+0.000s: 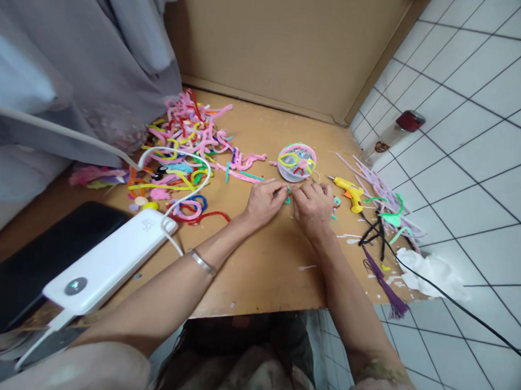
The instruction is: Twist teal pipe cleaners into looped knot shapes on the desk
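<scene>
My left hand [264, 203] and my right hand [311, 207] meet over the wooden table, fingers pinched together. Between their fingertips is a short bent teal pipe cleaner [287, 200], partly hidden by the fingers. Just beyond them stands a round decorated piece [296, 162] with a pink rim and yellow, red and pink shapes on it. Another small curled teal and red piece [336, 205] lies to the right of my right hand. Flat strips of pink and teal pipe cleaner [250, 176] lie beyond my left hand.
A tangled heap of coloured pipe cleaners [194, 126] covers the back left. At the right lie a yellow glue gun [349, 193], lilac pipe cleaners [376, 181], a purple tassel [385, 285] and crumpled tissue [432, 274]. A white power bank [110, 262] with cable and a black phone-like slab [40, 264] are front left.
</scene>
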Motion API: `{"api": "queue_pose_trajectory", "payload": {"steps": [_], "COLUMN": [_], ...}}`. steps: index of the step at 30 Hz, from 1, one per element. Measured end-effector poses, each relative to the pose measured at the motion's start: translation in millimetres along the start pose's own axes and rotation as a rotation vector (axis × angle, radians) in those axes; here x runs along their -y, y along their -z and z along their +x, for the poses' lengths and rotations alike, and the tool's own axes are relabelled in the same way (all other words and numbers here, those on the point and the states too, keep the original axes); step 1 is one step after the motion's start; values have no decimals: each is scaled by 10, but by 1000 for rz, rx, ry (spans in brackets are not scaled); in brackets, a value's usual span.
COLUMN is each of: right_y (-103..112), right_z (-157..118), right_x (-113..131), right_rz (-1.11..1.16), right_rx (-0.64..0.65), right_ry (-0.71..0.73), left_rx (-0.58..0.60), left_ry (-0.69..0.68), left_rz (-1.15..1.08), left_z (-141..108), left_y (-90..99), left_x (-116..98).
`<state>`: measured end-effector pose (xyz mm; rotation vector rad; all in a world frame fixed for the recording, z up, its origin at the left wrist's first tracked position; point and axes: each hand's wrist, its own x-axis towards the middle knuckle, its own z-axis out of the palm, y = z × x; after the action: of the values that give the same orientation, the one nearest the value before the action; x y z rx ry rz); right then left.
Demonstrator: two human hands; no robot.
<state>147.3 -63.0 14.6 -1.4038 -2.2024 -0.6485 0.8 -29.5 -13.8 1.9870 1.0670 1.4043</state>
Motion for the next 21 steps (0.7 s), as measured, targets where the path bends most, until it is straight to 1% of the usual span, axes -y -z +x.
{"api": "queue_pose_trajectory", "payload": {"steps": [2, 6, 8, 12, 15, 17, 21], "right_y": [3, 9, 13, 5, -15, -25, -19], "right_z": [1, 2, 6, 16, 14, 11, 17], "right_x": [-9, -40, -53, -64, -72, -80, -83], "right_rz": [62, 236, 376, 730, 874, 907, 909], "right_rx": [-1, -32, -49, -62, -80, -82, -83], "right_ry": [-44, -148, -186, -269, -341, -364, -375], "left_rx": [-2, -6, 2, -5, 12, 18, -28], "left_ry": [72, 235, 292, 376, 397, 373, 324], "left_rz": [-106, -391, -506, -703, -792, -784, -737], "left_z": [20, 52, 62, 65, 58, 50, 32], "left_y": [18, 45, 45, 16, -4, -5, -1], "left_x": [-26, -88, -105, -108, -111, -123, -145]}}
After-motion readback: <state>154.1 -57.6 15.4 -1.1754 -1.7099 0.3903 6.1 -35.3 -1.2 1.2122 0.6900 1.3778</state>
